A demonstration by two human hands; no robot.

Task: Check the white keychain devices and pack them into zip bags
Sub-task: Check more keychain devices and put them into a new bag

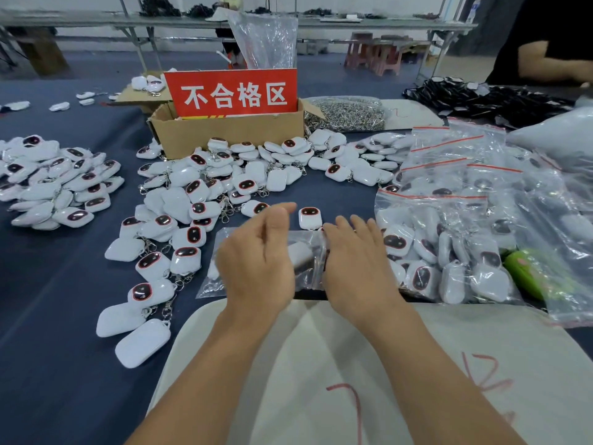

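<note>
Cloth (321,364) lies nearer than the bag (308,268); over it my left hand (256,264) hangs loose-fingered, my right hand (356,264) lays straight fingers on its right edge. I'd run the seal fully shut.

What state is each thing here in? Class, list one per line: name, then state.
left hand, over the zip bag, blurred, grip unclear
right hand, fingers straight, resting on the zip bag
zip bag, flat on the table, a white device inside; seal hidden
cardboard box, open, red sign standing in it
loose devices, heaped, unbagged
filled bags, packed with devices, lying at right
</note>
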